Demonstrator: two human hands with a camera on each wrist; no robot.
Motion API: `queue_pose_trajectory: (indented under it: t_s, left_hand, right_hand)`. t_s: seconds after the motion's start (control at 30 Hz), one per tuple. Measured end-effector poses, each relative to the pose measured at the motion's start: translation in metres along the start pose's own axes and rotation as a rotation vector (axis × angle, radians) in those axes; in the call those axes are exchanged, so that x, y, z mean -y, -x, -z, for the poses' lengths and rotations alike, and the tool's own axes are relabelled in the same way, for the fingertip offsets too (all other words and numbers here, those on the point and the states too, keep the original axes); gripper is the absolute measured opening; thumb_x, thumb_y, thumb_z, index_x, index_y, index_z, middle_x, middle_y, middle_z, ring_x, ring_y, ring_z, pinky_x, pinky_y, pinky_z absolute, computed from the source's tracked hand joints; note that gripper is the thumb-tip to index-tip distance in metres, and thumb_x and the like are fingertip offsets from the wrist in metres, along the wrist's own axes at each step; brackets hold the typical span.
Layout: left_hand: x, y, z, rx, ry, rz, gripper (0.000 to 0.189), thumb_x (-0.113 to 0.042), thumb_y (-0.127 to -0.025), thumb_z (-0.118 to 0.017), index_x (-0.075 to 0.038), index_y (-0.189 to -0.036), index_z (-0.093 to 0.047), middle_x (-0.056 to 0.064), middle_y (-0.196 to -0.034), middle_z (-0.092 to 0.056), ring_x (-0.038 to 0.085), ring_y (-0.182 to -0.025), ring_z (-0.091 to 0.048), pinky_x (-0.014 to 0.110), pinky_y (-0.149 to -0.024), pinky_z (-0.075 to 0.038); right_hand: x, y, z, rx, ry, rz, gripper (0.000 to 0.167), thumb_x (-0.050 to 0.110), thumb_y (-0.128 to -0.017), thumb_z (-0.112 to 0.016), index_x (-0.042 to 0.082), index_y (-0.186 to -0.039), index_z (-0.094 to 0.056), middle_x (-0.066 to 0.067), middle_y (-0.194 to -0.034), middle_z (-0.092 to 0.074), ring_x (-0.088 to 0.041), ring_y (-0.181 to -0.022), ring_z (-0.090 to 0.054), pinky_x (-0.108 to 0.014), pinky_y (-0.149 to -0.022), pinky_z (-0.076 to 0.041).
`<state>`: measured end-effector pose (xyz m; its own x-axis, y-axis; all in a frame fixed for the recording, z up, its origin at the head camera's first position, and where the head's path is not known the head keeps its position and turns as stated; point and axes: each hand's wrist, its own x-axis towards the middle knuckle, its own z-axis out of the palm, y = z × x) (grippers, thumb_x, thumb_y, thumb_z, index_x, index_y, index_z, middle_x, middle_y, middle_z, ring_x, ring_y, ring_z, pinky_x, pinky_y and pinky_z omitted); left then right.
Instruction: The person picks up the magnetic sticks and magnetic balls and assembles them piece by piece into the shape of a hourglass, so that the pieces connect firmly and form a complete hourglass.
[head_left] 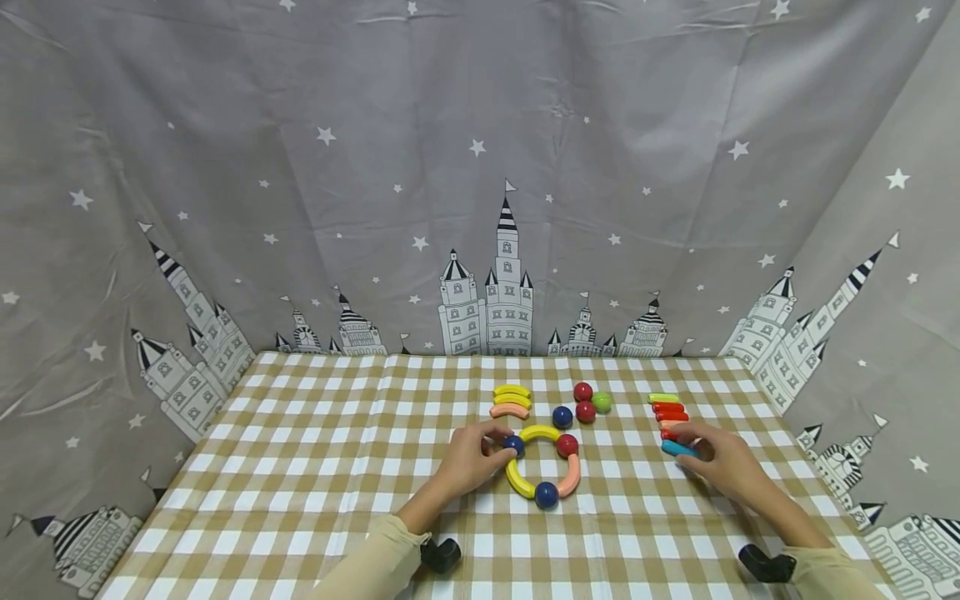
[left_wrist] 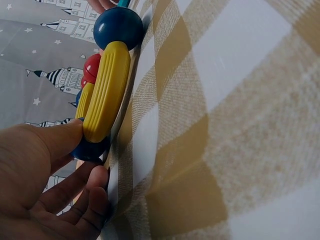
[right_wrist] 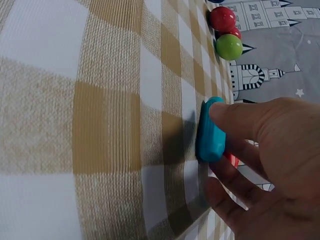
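Note:
A ring of curved sticks and balls lies on the cloth, with a yellow curved stick (head_left: 539, 432) on top and a salmon curved stick (head_left: 571, 477) at lower right. Another yellow curved stick (left_wrist: 107, 92) runs down its left side. My left hand (head_left: 471, 458) pinches the blue ball (head_left: 514, 445) at the ring's left. A red ball (head_left: 567, 446) and a second blue ball (head_left: 547, 495) form its other joints. Over on the right, my right hand (head_left: 722, 460) pinches a blue stick (right_wrist: 212, 131) between thumb and fingers, at the near end of a column of short sticks.
Behind the ring are a loose blue ball (head_left: 562, 417), two red balls (head_left: 583, 392) and a green ball (head_left: 602, 402). Yellow and salmon curved sticks (head_left: 512, 400) lie further left. Red and green sticks (head_left: 670, 407) sit beyond my right hand. A checked cloth (head_left: 300, 450) covers the table.

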<state>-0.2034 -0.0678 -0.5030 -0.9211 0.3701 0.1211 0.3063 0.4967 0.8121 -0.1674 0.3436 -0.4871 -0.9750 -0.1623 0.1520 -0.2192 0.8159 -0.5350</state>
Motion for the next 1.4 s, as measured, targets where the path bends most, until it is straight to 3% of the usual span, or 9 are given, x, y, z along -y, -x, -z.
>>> queue_pose_trajectory:
  t_s: [0.33,0.67,0.9,1.1,1.4]
  left_hand:
    - [0.001,0.000,0.000,0.002,0.011,-0.010,0.022,-0.015,-0.091,-0.080,-0.009,-0.112,-0.074,0.003,-0.102,-0.073,0.009,-0.073,-0.057,0.022,-0.063,-0.047]
    - [0.000,-0.001,0.000,0.002,0.008,-0.017,0.023,-0.014,-0.090,-0.080,-0.007,-0.111,-0.073,0.005,-0.102,-0.073,0.013,-0.073,-0.058,0.023,-0.063,-0.048]
    - [-0.001,0.000,0.001,0.009,-0.006,-0.003,0.022,-0.014,-0.091,-0.080,-0.008,-0.111,-0.073,0.005,-0.102,-0.073,0.012,-0.074,-0.058,0.022,-0.063,-0.048]
    - [-0.001,0.000,0.000,0.010,-0.017,0.000,0.022,-0.014,-0.090,-0.080,-0.008,-0.110,-0.073,0.004,-0.102,-0.073,0.012,-0.076,-0.059,0.022,-0.065,-0.049]
    - [-0.001,-0.001,0.001,0.012,-0.022,-0.004,0.023,-0.013,-0.091,-0.080,-0.006,-0.111,-0.073,0.005,-0.103,-0.073,0.013,-0.078,-0.060,0.023,-0.066,-0.049]
  right_hand:
    - [0.005,-0.003,0.000,0.063,0.044,-0.030,0.034,0.007,-0.083,-0.083,0.009,-0.116,-0.073,-0.004,-0.095,-0.072,-0.018,-0.079,-0.064,-0.039,-0.071,-0.052]
    - [0.017,-0.006,0.003,0.145,0.056,-0.060,0.035,0.002,-0.085,-0.080,0.006,-0.119,-0.071,-0.008,-0.099,-0.070,-0.017,-0.076,-0.054,-0.034,-0.067,-0.046]
    - [0.026,-0.007,0.005,0.165,0.044,-0.015,0.030,-0.002,-0.084,-0.078,0.005,-0.112,-0.072,-0.009,-0.096,-0.070,-0.018,-0.073,-0.053,-0.037,-0.065,-0.046]
    - [0.033,-0.006,0.010,0.170,-0.019,0.008,0.030,-0.003,-0.084,-0.078,0.005,-0.112,-0.071,-0.011,-0.102,-0.072,-0.023,-0.086,-0.065,-0.044,-0.076,-0.056]
    - [0.046,-0.003,0.015,0.148,-0.200,0.064,0.033,0.002,-0.087,-0.078,0.002,-0.119,-0.069,-0.013,-0.113,-0.071,-0.022,-0.094,-0.070,-0.029,-0.078,-0.056]
